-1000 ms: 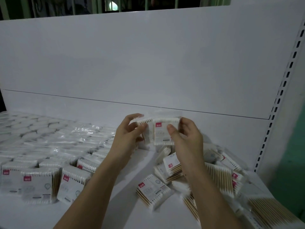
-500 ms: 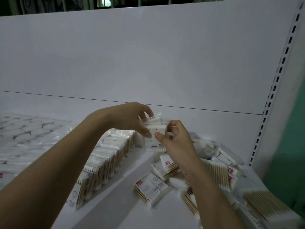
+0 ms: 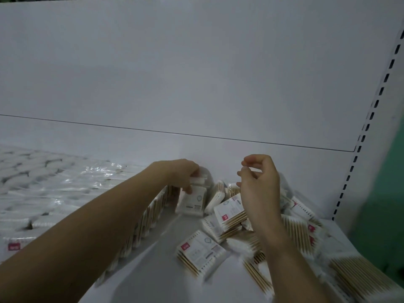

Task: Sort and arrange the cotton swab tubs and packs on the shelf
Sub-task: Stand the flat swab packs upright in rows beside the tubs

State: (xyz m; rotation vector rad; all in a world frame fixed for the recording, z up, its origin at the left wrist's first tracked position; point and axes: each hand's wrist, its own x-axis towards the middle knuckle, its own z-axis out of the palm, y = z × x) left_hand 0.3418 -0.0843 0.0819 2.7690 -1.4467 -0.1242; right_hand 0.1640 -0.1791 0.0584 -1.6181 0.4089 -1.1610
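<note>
gripping a standing cotton swab pack (image 3: pixel 193 199) from above, the left hand (image 3: pixel 181 174) holds its top; the right hand (image 3: pixel 259 182) hovers loosely curled, holding nothing.

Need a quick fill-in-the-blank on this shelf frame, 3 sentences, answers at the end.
1. The left hand holds a swab pack against the shelf's ____ panel.
2. The right hand holds ____.
3. The loose pile of packs lies to the ____ of the standing row.

Missing words: back; nothing; right
</note>
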